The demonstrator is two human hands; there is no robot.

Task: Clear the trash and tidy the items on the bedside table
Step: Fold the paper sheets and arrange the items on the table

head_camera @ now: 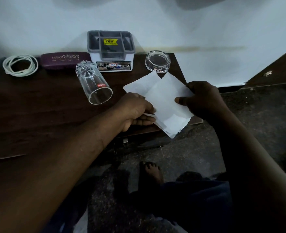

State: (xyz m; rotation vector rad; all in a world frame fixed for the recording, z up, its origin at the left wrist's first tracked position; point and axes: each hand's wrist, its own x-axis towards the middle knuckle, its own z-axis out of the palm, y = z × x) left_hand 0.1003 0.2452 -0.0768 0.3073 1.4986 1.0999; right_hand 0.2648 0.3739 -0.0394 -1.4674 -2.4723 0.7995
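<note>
Head view: both hands were clamped on the white paper sheets (164, 101), centre-right of the frame, over the right front corner of the table (38, 101). Left hand (135, 111) gripped the sheets' left edge, fingers curled round it. Right hand (204, 100) gripped the right edge, thumb lying on top of the paper. The sheets were overlapped and fanned, with the lower corner hanging past the table edge over the floor (256, 123). A clear glass tumbler (93, 83) lay on its side left of the paper, mouth toward the camera, with a red label on it. Further back, near the wall: coiled white cable (20, 64) at upper left, purple spectacle case (65, 60), grey-and-white organiser box (111, 51) with a yellow price sticker, and a glass ashtray (157, 60) just beyond the paper's top corner. A bare foot (151, 172) showed at bottom centre.
</note>
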